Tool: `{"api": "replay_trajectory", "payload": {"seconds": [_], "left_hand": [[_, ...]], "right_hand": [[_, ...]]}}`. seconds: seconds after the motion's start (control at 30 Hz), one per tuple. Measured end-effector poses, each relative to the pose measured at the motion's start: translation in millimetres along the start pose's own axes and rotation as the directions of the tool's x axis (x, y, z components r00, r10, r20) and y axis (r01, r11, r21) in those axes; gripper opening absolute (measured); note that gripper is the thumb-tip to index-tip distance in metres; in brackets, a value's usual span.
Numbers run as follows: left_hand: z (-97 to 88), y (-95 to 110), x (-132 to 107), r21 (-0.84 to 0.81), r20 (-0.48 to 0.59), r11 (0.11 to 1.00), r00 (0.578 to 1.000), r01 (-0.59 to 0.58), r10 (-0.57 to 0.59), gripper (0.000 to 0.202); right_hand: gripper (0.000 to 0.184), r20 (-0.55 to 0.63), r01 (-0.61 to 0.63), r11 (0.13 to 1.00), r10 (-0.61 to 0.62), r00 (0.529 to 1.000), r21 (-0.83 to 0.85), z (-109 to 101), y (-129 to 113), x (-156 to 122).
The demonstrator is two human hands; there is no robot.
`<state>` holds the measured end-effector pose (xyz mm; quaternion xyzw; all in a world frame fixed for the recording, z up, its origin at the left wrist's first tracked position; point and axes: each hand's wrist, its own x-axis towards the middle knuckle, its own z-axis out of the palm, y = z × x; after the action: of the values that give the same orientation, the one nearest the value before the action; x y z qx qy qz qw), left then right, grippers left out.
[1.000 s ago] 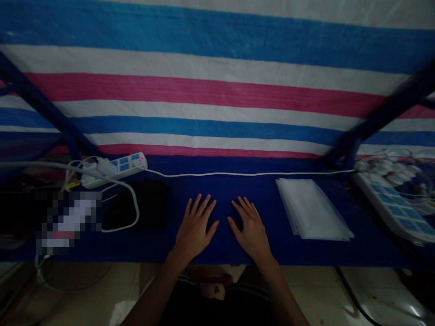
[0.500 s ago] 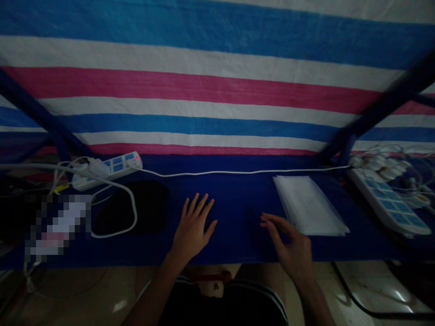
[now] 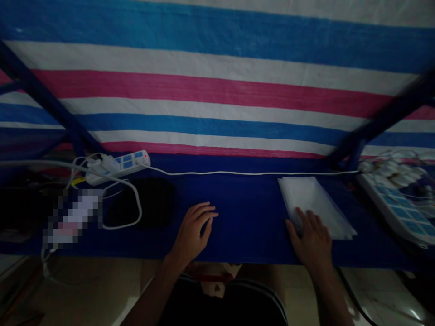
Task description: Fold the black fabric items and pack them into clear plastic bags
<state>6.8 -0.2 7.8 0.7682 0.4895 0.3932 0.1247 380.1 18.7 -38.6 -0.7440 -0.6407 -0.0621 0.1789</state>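
My right hand (image 3: pixel 309 240) lies on the near edge of a stack of clear plastic sheets (image 3: pixel 314 203), its fingers apart on top and its thumb at the stack's left side. My left hand (image 3: pixel 195 231) rests on the dark blue table cover (image 3: pixel 251 213), its fingers curled together over nothing. To the left of that hand lies a black cloth (image 3: pixel 151 203), not touching it.
A white power strip (image 3: pixel 117 167) with a cable (image 3: pixel 244 173) sits at the back. A larger power strip (image 3: pixel 397 208) with several plugs lies at the right. A looped white cord (image 3: pixel 136 213) and a pixelated object (image 3: pixel 73 217) are at the left. A striped tarpaulin (image 3: pixel 210 90) hangs behind.
My right hand has moved right from the table onto the stack of sheets. My left hand has curled its fingers. The view has shifted slightly.
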Motion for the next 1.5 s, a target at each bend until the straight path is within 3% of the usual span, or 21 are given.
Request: {"api": "replay_trajectory", "payload": {"seconds": [0.13, 0.27, 0.33, 0.43, 0.6, 0.83, 1.1, 1.23, 1.3, 1.4, 1.47, 1.5], "left_hand": [[-35.9, 4, -12, 0.129, -0.211, 0.99, 0.977, 0.06, -0.032, 0.026], [-80.4, -11, -18, 0.372, -0.405, 0.884, 0.907, 0.282, -0.119, 0.02], [-95.2, -23, -19, 0.458, -0.427, 0.809, 0.889, 0.369, -0.164, 0.019], [-104.3, -39, -21, 0.535, -0.401, 0.739, 0.893, 0.409, -0.204, 0.018], [-105.5, -52, -22, 0.575, -0.405, 0.663, 0.871, 0.48, -0.278, 0.024], [-110.9, -46, -13, 0.522, -0.408, 0.669, 0.844, 0.529, -0.348, 0.045], [-112.6, -32, 0, 0.356, -0.37, 0.814, 0.869, 0.459, -0.328, 0.045], [-113.0, -21, 13, 0.125, -0.243, 0.912, 0.904, 0.39, -0.353, 0.041], [-105.0, -17, 20, -0.103, -0.128, 0.911, 0.903, 0.4, -0.411, 0.04], [-76.6, -17, 28, -0.44, 0.035, 0.765, 0.86, 0.471, -0.51, 0.047], [-51.3, -23, 30, -0.527, 0.108, 0.683, 0.838, 0.505, -0.535, 0.049], [-39.3, -26, 30, -0.512, 0.116, 0.685, 0.831, 0.519, -0.543, 0.048]], "right_hand": [[0.084, -0.06, -0.021, 0.999, 0.023, 0.998, 0.04, -1, -4, -4], [0.086, -0.173, 0.006, 0.989, 0.019, 0.985, 0.145, -9, -14, -6], [0.085, -0.199, 0.013, 0.983, 0.025, 0.98, 0.185, -12, -18, -6], [0.085, -0.202, -0.008, 0.978, 0.051, 0.978, 0.21, -15, -23, -6], [0.084, -0.181, -0.035, 0.973, 0.078, 0.98, 0.23, -17, -25, -6], [0.074, -0.191, -0.022, 0.967, 0.073, 0.979, 0.256, -19, -26, -5], [0.071, -0.192, -0.06, 0.957, 0.118, 0.974, 0.284, -25, -30, -5], [0.068, -0.224, -0.041, 0.961, 0.105, 0.969, 0.274, -23, -28, -5], [0.065, -0.234, -0.034, 0.962, 0.1, 0.967, 0.27, -22, -27, -5], [0.062, -0.242, -0.033, 0.963, 0.101, 0.965, 0.267, -22, -27, -5], [0.061, -0.245, -0.027, 0.964, 0.095, 0.965, 0.266, -22, -27, -5], [0.061, -0.246, -0.025, 0.964, 0.093, 0.965, 0.266, -22, -27, -5]]}}
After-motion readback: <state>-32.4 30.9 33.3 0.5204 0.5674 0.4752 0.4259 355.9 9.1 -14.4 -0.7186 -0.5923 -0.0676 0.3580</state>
